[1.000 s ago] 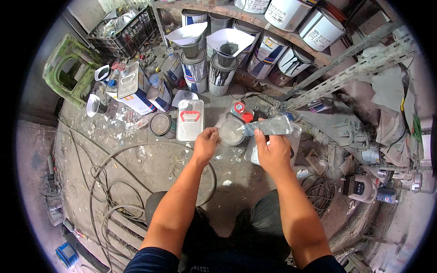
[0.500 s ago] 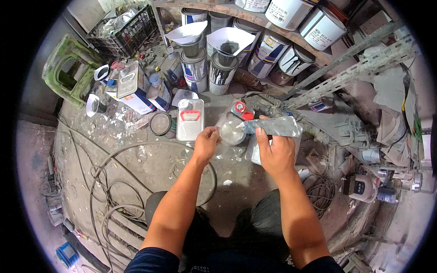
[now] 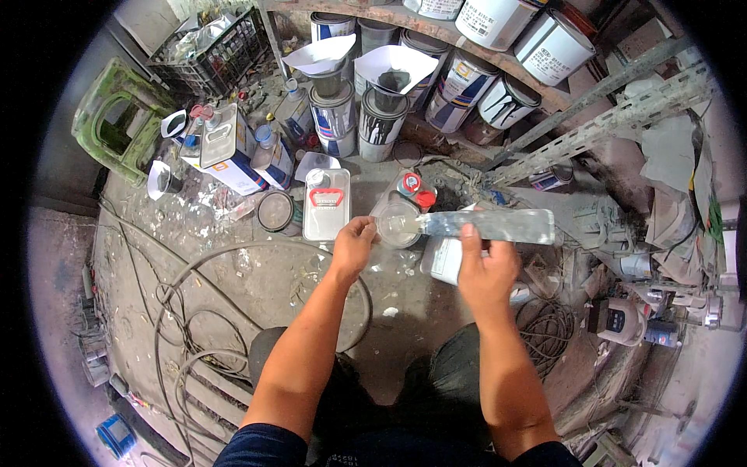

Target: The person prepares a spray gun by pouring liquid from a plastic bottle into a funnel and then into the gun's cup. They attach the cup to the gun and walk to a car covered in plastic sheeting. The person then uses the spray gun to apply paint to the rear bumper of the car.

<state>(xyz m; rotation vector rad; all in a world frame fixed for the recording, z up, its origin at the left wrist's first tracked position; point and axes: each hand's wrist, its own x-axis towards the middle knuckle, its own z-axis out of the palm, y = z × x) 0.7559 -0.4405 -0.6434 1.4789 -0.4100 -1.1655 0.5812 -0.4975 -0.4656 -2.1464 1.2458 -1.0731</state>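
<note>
Bare forearms, dark navy short sleeves, dark trousers

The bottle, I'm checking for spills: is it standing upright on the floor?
No, the right hand holds the clear bottle on its side, mouth at the cup.

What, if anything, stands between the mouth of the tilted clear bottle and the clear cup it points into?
Nothing visible does. The right hand holds the clear bottle on its side, its mouth right at the rim of the clear cup, which the left hand holds. The red-capped cans stand behind the cup, not between the two.
</note>
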